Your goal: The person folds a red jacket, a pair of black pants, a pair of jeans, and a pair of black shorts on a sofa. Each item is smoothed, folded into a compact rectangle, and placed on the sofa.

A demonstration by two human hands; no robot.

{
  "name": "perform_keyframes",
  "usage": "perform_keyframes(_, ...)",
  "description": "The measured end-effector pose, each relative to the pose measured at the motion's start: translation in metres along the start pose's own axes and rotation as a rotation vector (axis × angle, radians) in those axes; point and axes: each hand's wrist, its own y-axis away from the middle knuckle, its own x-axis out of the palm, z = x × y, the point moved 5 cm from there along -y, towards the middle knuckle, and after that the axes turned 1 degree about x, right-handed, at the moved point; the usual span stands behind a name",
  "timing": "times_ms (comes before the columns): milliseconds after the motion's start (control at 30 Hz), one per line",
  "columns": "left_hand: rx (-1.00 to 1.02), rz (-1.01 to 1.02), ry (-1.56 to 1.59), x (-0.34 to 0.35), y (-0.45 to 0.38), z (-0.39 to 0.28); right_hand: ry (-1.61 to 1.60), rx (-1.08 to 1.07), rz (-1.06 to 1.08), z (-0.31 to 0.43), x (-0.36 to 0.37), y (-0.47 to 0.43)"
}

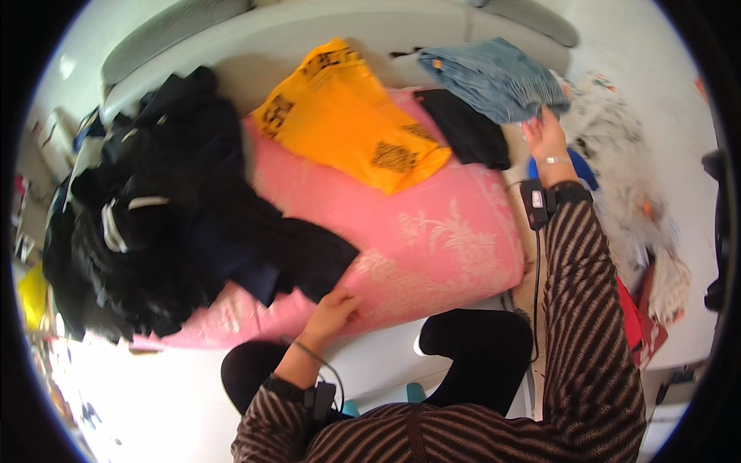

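My right hand (pixel 544 136) reaches to the near right corner of a folded pair of blue denim jeans (pixel 492 78), its fingers touching the edge; whether they grip it cannot be told. The jeans partly overlap a folded black garment (pixel 466 130). Over a pink patterned cloth cover (pixel 451 243), my left hand (pixel 336 312) has its fingers curled, close to the tip of a dark garment (pixel 312 249). That garment extends from a large heap of black clothes (pixel 150 214) on the left. A yellow-orange plastic bag (pixel 353 121) with black print lies in the middle.
Behind the clothes runs a light grey sofa back (pixel 278 29). At the right are a heap of crumpled whitish printed material (pixel 613 150), a blue round thing (pixel 580 168) and a red item (pixel 630 312). A cabled black device (pixel 534 204) is strapped at my right wrist.
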Motion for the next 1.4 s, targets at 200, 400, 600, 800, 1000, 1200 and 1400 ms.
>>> perform_keyframes(200,-0.012,-0.036,0.013,-0.002,0.002,0.004,0.314,0.392,0.119,-0.205,-0.103,0.103)
perform_keyframes(400,0.055,0.034,-0.06,-0.001,0.011,-0.01,0.67,0.186,0.358,-0.261,-0.053,0.256)
perform_keyframes(600,0.2,0.007,-0.34,-0.014,0.032,-0.03,0.803,-0.033,0.966,-0.283,0.062,0.341)
perform_keyframes(800,0.322,-0.148,-0.426,-0.041,0.061,-0.064,1.22,-0.297,1.063,-0.329,0.125,0.364)
perform_keyframes(1000,0.498,-0.409,-0.208,-0.078,0.079,-0.096,1.608,-0.552,1.072,-0.37,0.119,0.362)
perform_keyframes(1200,0.423,-0.453,-0.036,-0.09,0.072,-0.086,1.346,-0.286,1.043,-0.354,0.109,0.356)
perform_keyframes(1400,0.481,-0.674,0.207,-0.103,0.066,-0.085,0.901,-0.083,1.068,-0.239,0.086,0.358)
